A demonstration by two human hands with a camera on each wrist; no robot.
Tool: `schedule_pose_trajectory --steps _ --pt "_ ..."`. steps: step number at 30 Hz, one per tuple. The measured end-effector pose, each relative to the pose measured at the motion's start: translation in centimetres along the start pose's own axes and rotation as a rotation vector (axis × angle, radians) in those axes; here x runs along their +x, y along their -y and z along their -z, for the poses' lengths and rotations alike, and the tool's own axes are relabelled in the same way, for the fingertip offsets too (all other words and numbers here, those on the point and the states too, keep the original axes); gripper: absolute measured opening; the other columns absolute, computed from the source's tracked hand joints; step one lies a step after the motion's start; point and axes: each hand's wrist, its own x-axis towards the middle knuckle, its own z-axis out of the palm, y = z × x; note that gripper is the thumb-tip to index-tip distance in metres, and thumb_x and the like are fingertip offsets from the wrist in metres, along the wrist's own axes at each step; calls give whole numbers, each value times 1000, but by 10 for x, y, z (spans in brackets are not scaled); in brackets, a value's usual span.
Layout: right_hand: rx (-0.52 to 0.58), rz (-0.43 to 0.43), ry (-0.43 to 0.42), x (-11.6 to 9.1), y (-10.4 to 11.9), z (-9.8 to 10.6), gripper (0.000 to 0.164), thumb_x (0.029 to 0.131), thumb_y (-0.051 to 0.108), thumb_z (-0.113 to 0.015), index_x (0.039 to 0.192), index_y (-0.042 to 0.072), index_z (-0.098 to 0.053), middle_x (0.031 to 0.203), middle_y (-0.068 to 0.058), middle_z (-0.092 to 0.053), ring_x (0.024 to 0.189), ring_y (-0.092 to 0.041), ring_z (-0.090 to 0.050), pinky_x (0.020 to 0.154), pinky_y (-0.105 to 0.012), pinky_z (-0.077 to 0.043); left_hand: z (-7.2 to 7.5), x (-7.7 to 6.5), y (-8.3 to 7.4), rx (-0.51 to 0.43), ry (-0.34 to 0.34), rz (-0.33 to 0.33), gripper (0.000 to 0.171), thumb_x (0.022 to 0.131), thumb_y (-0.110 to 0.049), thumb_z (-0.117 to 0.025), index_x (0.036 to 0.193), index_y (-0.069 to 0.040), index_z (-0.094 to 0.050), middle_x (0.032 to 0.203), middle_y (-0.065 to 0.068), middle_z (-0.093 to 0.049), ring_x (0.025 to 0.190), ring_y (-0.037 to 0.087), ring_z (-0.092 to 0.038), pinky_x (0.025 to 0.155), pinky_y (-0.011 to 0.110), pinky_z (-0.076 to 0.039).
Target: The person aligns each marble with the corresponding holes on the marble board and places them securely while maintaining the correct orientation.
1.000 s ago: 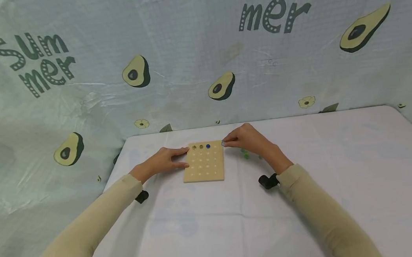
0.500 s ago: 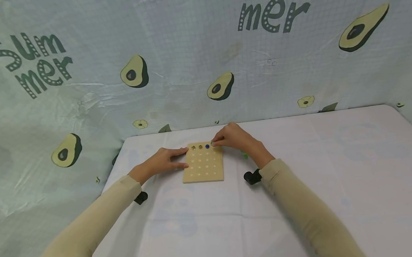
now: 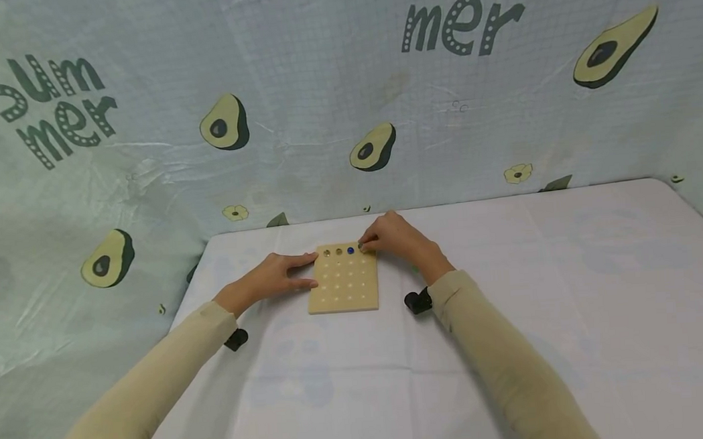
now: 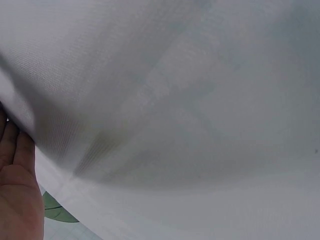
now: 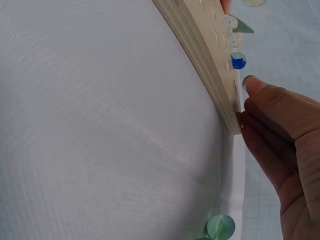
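A square wooden board [image 3: 345, 292] with rows of shallow dimples lies on the table. In its far row sit two clear marbles [image 3: 339, 252] and a blue marble [image 3: 350, 250]. My right hand [image 3: 396, 238] pinches a glass marble [image 5: 246, 82] between thumb and fingertips, at the far row just right of the blue one. The fingers mostly cover it; a fingertip is right at the board's edge in the right wrist view. My left hand [image 3: 270, 278] rests with extended thumb and fingers against the board's left edge. The left wrist view shows just part of that hand.
Green marbles [image 5: 221, 227] lie on the white-covered table [image 3: 338, 395] to the right of the board, mostly hidden behind the right wrist in the head view. A fabric backdrop printed with avocados [image 3: 373, 147] hangs behind the table's far edge.
My right hand has moved left with the marble, from the board's far right corner to beside the blue marble. The left hand keeps its place at the board's edge.
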Motion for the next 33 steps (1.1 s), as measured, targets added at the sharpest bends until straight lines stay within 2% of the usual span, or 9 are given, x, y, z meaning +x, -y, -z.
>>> schedule_pose_trajectory --steps 11,16,26,30,33 --pt "-18 -50 44 3 11 4 18 92 20 -78 107 11 -82 104 -3 -78 93 -14 -73 81 -27 -58 0 0 0 -11 0 3 81 89 -55 -74 155 -20 -43 157 10 -42 147 30 -38 117 51 -36" --pt "-30 -80 70 5 13 7 19 91 22 -79 107 12 -82 104 -3 -78 91 -13 -73 81 -27 -58 -1 1 1 -16 4 3 82 88 -57 -73 156 -21 -43 157 9 -41 148 29 -36 118 50 -35" --pt "-16 -106 90 6 16 7 21 92 19 -78 111 12 -81 110 -4 -77 99 -15 -72 86 -28 -58 0 0 1 4 -4 9 81 89 -55 -74 155 -20 -44 157 9 -42 147 30 -37 118 50 -35" --pt "7 -106 93 2 15 10 24 93 19 -77 116 11 -79 112 -4 -77 101 -15 -71 87 -29 -57 0 0 0 -4 -4 12 80 89 -54 -74 155 -20 -44 156 9 -42 147 30 -37 118 50 -35" --pt "9 -72 81 -5 10 16 26 94 19 -76 119 10 -78 115 -4 -76 100 -15 -70 87 -29 -57 -1 0 0 -7 1 13 81 89 -55 -74 155 -20 -43 156 9 -42 147 30 -37 117 50 -36"
